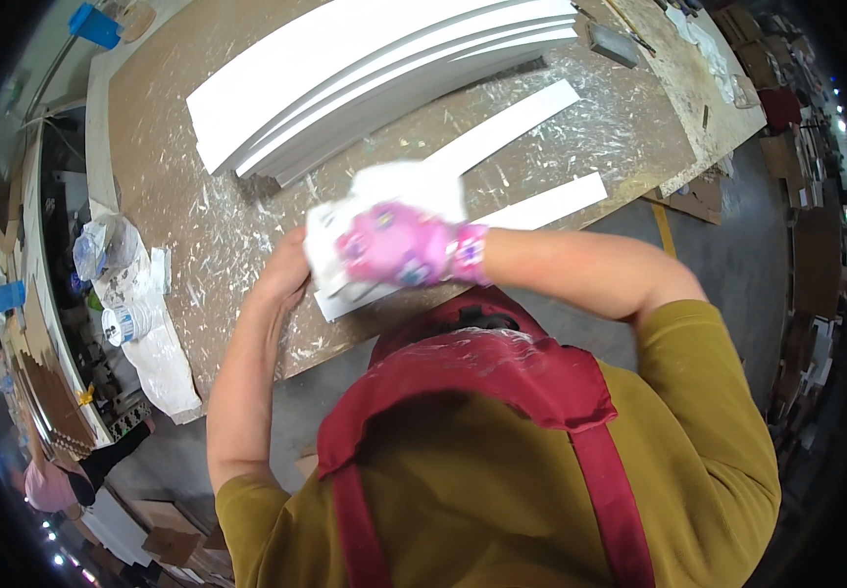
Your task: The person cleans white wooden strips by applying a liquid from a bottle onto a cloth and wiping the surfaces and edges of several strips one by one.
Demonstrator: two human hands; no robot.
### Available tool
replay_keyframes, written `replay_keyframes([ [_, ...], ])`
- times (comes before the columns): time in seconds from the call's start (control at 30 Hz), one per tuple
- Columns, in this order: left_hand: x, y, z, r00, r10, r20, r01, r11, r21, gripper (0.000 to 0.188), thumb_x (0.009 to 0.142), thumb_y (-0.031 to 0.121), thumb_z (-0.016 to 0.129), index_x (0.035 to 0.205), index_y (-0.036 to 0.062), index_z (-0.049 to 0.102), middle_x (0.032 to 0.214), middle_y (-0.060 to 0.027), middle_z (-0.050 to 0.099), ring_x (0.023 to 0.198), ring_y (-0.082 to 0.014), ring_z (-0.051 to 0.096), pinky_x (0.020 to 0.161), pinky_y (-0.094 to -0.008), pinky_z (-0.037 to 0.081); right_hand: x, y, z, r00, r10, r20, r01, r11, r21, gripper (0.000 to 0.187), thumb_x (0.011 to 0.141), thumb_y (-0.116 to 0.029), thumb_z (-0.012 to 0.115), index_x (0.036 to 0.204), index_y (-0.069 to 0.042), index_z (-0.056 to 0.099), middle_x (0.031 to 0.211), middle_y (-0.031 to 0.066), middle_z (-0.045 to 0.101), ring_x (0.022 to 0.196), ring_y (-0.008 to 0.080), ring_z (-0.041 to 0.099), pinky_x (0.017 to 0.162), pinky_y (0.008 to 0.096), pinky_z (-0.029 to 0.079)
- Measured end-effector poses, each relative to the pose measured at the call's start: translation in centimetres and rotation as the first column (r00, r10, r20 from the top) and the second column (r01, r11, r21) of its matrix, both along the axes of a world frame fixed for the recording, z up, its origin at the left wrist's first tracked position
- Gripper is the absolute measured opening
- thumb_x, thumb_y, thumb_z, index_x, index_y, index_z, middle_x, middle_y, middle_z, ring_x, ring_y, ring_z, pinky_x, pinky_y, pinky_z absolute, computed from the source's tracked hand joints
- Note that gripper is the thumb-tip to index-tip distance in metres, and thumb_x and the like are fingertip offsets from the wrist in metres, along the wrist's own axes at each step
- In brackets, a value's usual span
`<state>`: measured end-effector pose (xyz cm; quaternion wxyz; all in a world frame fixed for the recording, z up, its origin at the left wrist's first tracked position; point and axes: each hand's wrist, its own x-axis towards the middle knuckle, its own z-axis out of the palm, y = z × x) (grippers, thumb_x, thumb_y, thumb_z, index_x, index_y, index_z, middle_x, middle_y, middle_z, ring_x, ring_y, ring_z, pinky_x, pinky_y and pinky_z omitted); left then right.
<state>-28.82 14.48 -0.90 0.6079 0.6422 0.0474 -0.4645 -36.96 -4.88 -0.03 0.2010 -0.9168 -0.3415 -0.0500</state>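
Observation:
My right hand (399,243), in a pink flowered glove, is closed on a crumpled white cloth (394,182) and presses it down over white strips; motion blurs it a little. Close by on the left, my bare left hand (291,267) is at the cloth's edge, its fingers mostly hidden, so its grip cannot be made out. The near white strip (551,201) runs under my right hand and wrist, its left end showing below the cloth. Farther off, another white strip (507,127) lies at a slant, its left part covered by the cloth.
A stack of long white boards (384,78) fills the table's far side. The brown tabletop (620,127) is speckled white. A grey block (613,45) sits at the far right. Plastic wrapping (105,245) and a white tub (125,324) are along the left edge. Another person (51,485) is at lower left.

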Motion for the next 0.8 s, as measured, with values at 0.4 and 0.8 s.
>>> replay_keyframes([
  [0.4,-1.8,2.4,3.7,0.312,-0.481,0.819,0.111,0.875,0.471,0.063,0.071,0.014,0.073,0.128,0.0046,0.046,0.121,-0.0163,0.050,0.112,-0.0307,0.049,0.094,-0.0376,0.041,0.2,-13.6,8.1,0.942,-0.289,-0.172,0.294,0.956,0.003,0.039,0.071,-0.008,0.054,0.110,-0.006,0.055,0.104,0.0152,0.054,0.100,0.0340,0.053,0.089,0.0408,0.043],
  [0.8,-1.6,2.1,0.0,0.408,-0.277,0.870,-0.016,0.950,0.310,0.080,0.067,0.014,0.078,0.136,0.0077,0.037,0.106,-0.0140,0.058,0.092,-0.0224,0.056,0.081,-0.0324,0.046,4.3,2.2,1.9,0.975,0.223,0.003,-0.222,0.970,-0.100,0.022,0.071,-0.014,0.060,0.092,-0.016,0.058,0.099,0.0028,0.057,0.088,0.0237,0.058,0.076,0.0380,0.049],
])
